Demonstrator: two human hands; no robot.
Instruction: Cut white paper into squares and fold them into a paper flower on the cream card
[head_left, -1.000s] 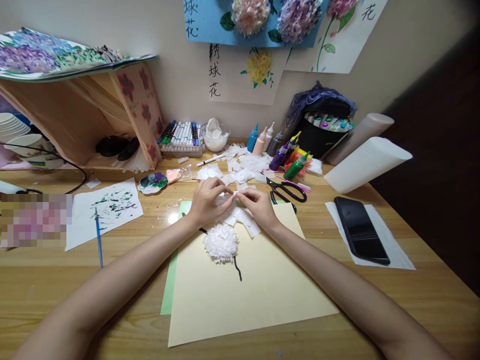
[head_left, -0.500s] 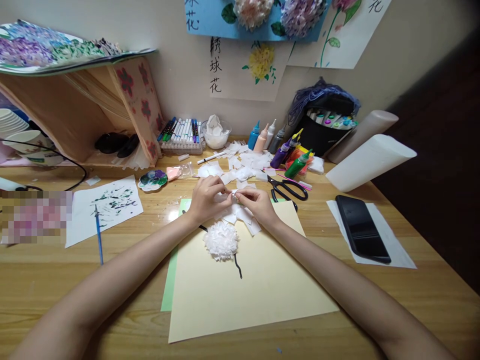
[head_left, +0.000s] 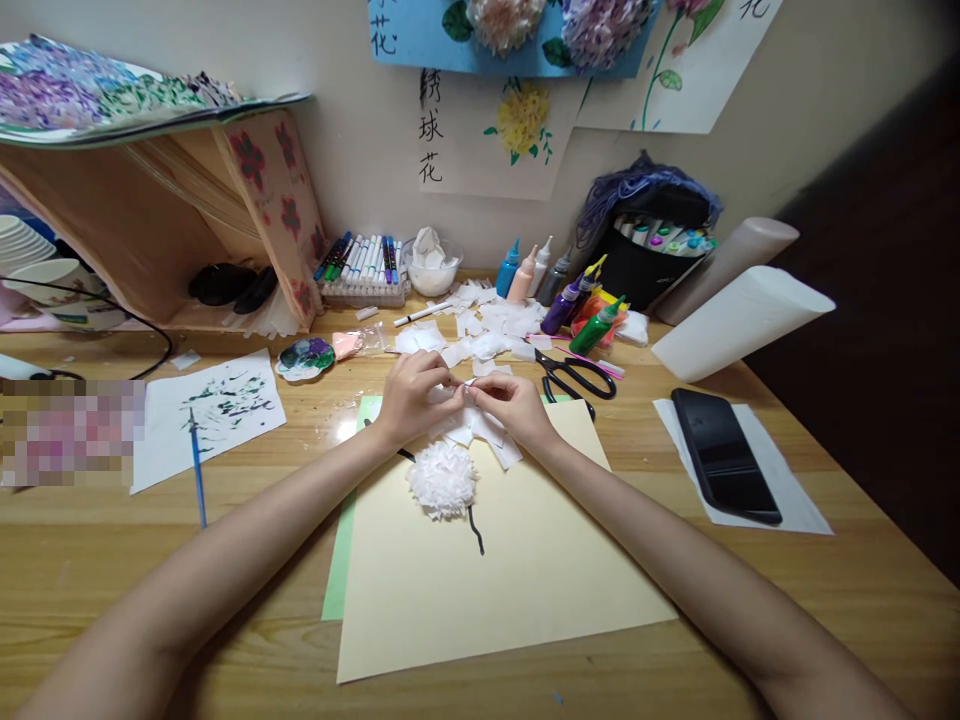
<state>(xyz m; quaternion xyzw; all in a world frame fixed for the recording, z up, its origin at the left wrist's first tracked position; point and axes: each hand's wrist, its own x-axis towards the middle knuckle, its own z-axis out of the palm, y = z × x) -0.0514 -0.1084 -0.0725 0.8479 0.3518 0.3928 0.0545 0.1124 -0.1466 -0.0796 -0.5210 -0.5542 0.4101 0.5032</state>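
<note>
Both forearms reach forward over the cream sheet (head_left: 495, 590) and converge past the white paper flower (head_left: 443, 480). The left hand (head_left: 411, 398) and right hand (head_left: 510, 405) meet knuckles-up, fingertips pinched together on a small tissue piece (head_left: 466, 384). Beyond lie tissue scraps (head_left: 487, 330) and scissors (head_left: 577, 378).

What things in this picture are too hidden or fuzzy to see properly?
1. Small white paper piece, head view: pinched between the left hand and right hand; the fingers cover most of it.
2. Pixelated patch, head view: blurred, so what is there cannot be told.
3. Blue paper poster with flowers, head view: cut off by the top edge.
4. Dark things under the wooden shelf, head view: too shadowed to identify.
</note>
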